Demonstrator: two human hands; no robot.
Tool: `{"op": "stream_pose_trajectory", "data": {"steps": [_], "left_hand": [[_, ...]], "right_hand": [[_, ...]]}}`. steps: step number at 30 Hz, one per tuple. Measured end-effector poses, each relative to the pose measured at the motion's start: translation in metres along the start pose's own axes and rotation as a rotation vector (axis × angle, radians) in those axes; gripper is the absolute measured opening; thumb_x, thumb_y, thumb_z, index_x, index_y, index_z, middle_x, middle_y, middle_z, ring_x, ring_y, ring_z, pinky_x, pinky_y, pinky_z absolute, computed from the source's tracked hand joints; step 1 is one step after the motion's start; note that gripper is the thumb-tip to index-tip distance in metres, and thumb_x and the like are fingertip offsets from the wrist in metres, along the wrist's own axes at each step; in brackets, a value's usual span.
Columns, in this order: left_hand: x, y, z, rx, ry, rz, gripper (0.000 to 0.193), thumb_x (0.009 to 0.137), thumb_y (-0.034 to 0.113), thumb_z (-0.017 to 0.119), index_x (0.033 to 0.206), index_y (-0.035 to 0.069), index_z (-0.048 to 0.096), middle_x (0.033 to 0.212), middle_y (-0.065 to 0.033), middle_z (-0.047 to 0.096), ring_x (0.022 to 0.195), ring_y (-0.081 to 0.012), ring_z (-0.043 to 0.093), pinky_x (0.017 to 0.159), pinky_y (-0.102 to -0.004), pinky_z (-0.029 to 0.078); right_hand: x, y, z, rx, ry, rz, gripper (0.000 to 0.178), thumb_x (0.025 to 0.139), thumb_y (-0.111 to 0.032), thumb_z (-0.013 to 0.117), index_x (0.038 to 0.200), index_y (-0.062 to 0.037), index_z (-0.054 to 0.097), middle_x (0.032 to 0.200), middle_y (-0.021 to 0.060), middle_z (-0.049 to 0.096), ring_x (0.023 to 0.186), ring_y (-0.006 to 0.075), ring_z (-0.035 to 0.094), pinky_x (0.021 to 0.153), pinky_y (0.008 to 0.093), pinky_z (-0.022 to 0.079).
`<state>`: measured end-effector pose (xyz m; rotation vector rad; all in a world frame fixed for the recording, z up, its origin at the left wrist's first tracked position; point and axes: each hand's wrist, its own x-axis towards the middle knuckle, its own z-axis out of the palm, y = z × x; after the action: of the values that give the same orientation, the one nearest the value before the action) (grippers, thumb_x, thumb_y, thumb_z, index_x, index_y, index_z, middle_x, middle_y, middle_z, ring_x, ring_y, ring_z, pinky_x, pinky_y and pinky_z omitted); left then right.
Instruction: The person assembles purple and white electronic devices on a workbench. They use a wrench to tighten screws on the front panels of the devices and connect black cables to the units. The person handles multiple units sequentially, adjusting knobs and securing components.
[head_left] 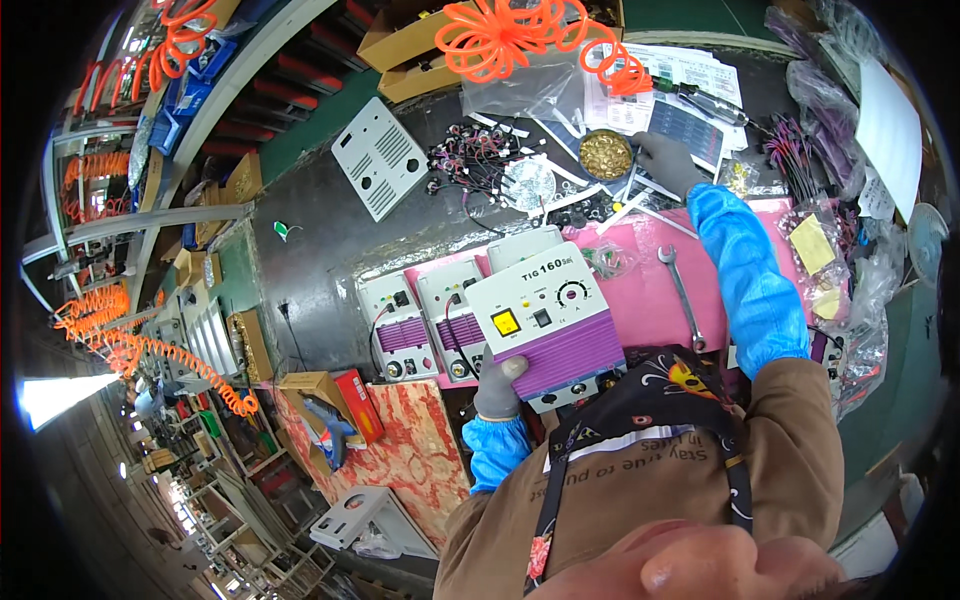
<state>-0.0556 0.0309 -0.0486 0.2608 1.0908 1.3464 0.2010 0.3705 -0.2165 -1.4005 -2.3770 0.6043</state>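
Left hand [497, 388], grey-gloved, grips the near lower corner of a white-and-purple welder front panel [548, 322], fingers closed on its edge; the panel sits tilted at the bench's near edge, overlapping two similar panels [430, 325] to its left. Right hand [668, 160], also gloved, reaches across the pink mat [650, 290] to a round dish of brass fittings [605, 154]; whether its fingers are apart or together cannot be told. A spanner [684, 297] lies on the mat, just beside the blue sleeve. Open bench surface remains left of the panels. Beyond: cardboard boxes [400, 50], orange coiled hose [510, 35], white printed sheets [680, 85]. Yellow tags in clear bags [815, 245] crowd the right edge.
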Motion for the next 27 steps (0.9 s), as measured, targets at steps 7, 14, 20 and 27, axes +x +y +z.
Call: {"op": "stream_pose_trajectory", "data": {"steps": [7, 14, 20, 27], "left_hand": [[0.008, 0.004, 0.012, 0.017, -0.035, -0.024, 0.087, 0.07, 0.033, 0.078, 0.139, -0.007, 0.045, 0.13, -0.019, 0.06, 0.116, -0.0294, 0.061, 0.098, -0.0396, 0.049], [-0.004, -0.006, 0.007, 0.126, 0.046, 0.057, 0.075, 0.074, 0.024, 0.068, 0.14, -0.005, 0.046, 0.128, -0.0161, 0.06, 0.116, -0.0271, 0.06, 0.101, -0.0371, 0.047], [-0.006, -0.008, 0.018, 0.102, 0.033, 0.023, 0.064, 0.081, 0.018, 0.064, 0.139, -0.004, 0.047, 0.127, -0.0154, 0.061, 0.112, -0.0237, 0.06, 0.098, -0.0357, 0.047], [-0.017, -0.018, 0.044, 0.128, -0.029, 0.001, 0.063, 0.085, 0.02, 0.063, 0.141, -0.001, 0.046, 0.127, -0.0143, 0.06, 0.112, -0.0229, 0.061, 0.098, -0.0356, 0.048]], "right_hand": [[0.012, -0.009, 0.013, -0.25, -0.081, 0.064, 0.024, 0.088, -0.012, 0.055, 0.108, -0.0151, 0.068, 0.098, 0.013, 0.066, 0.094, 0.0359, 0.067, 0.081, 0.0479, 0.053], [-0.002, 0.004, -0.002, -0.157, -0.067, 0.019, 0.027, 0.088, -0.011, 0.052, 0.109, -0.014, 0.07, 0.102, 0.0187, 0.07, 0.096, 0.0372, 0.068, 0.083, 0.0494, 0.052], [-0.073, -0.082, -0.083, 0.419, 0.109, 0.095, 0.015, 0.087, -0.008, 0.066, 0.101, -0.0031, 0.066, 0.087, 0.0103, 0.067, 0.077, 0.021, 0.064, 0.069, 0.0328, 0.05], [-0.151, -0.187, -0.144, 0.713, -0.101, -0.223, 0.018, 0.087, -0.003, 0.066, 0.105, -0.0028, 0.068, 0.091, 0.007, 0.062, 0.082, 0.0176, 0.062, 0.073, 0.0297, 0.049]]}}
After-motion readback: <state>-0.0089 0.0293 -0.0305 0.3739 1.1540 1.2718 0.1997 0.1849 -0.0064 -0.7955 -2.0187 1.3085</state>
